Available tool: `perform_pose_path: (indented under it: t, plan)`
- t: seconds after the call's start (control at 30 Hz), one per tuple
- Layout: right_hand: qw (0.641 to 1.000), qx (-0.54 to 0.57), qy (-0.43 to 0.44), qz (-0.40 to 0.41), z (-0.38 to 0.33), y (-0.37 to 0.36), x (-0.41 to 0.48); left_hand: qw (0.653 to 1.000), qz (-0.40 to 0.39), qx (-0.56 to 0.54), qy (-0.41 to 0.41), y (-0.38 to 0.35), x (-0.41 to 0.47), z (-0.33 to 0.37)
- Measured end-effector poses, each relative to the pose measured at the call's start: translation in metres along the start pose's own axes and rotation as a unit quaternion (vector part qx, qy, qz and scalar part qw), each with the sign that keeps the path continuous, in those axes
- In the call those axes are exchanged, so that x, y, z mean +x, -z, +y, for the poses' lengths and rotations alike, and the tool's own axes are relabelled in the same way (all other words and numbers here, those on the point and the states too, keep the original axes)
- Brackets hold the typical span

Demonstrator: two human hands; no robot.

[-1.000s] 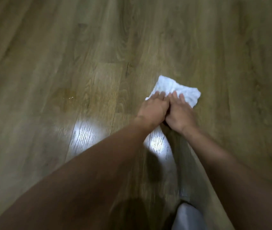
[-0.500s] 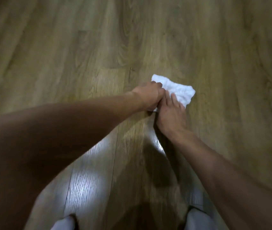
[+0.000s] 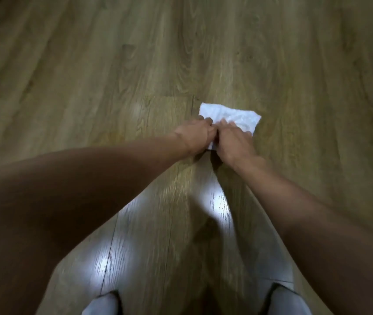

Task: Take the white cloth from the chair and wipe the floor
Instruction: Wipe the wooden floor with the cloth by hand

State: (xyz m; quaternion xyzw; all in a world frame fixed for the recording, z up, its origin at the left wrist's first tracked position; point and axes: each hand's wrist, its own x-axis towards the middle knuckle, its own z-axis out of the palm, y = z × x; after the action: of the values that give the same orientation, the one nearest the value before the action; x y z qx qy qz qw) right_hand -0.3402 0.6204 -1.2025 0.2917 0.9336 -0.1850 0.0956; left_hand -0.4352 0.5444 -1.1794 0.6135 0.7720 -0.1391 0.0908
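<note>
The white cloth [image 3: 233, 117] lies flat on the wooden plank floor [image 3: 113, 64], a little right of centre. My left hand [image 3: 194, 136] presses on its near left edge, fingers curled over it. My right hand [image 3: 233, 139] lies palm down on its near right part, fingers spread across the cloth. The two hands touch side by side. The far half of the cloth shows beyond my fingers; the near part is hidden under my hands. No chair is in view.
Bright light glares off the floor [image 3: 217, 205] between my forearms. My two feet in light socks, the left foot [image 3: 100, 303] and the right foot [image 3: 287, 301], stand at the bottom edge. Bare planks stretch all around the cloth.
The cloth and both hands have slid slightly across the floor. My left arm swung out to the left, and my feet have come into view at the bottom.
</note>
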Motion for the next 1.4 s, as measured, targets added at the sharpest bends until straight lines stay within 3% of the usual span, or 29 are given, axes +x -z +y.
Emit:
perform_pose_path:
  t: [0.17, 0.3, 0.47, 0.6, 0.73, 0.87, 1.03, 1.2, 1.4]
  plan:
    - [0.995, -0.089, 0.048, -0.001, -0.016, -0.029, -0.048, 0.995, 0.088, 0.021, -0.052, -0.041, -0.052, 0.002]
    - [0.99, -0.111, 0.084, 0.028, -0.014, -0.022, -0.011, 0.996, 0.083, -0.013, -0.015, -0.043, -0.039, -0.019]
    - [0.994, -0.068, 0.083, -0.013, -0.034, -0.012, 0.04, 0.993, 0.079, -0.024, 0.08, -0.035, -0.015, -0.043]
    - [0.99, -0.071, 0.115, 0.03, -0.039, -0.028, 0.008, 0.99, 0.119, -0.042, 0.055, -0.053, -0.05, -0.033]
    - [0.975, -0.124, 0.185, -0.019, -0.045, -0.045, -0.015, 0.989, 0.133, -0.067, 0.009, -0.076, -0.096, -0.038]
    - [0.968, -0.133, 0.211, 0.016, -0.046, -0.029, 0.014, 0.99, 0.116, -0.051, 0.056, -0.074, -0.096, -0.057]
    - [0.977, -0.147, 0.154, 0.005, -0.072, -0.034, 0.048, 0.99, 0.072, -0.052, 0.107, -0.049, -0.069, -0.093]
    - [0.975, -0.085, 0.203, 0.021, -0.081, -0.061, 0.004, 0.975, 0.145, -0.126, 0.109, -0.082, -0.118, -0.069]
    - [0.952, -0.13, 0.277, -0.002, -0.079, -0.058, 0.023, 0.978, 0.155, -0.108, 0.083, -0.099, -0.134, -0.081]
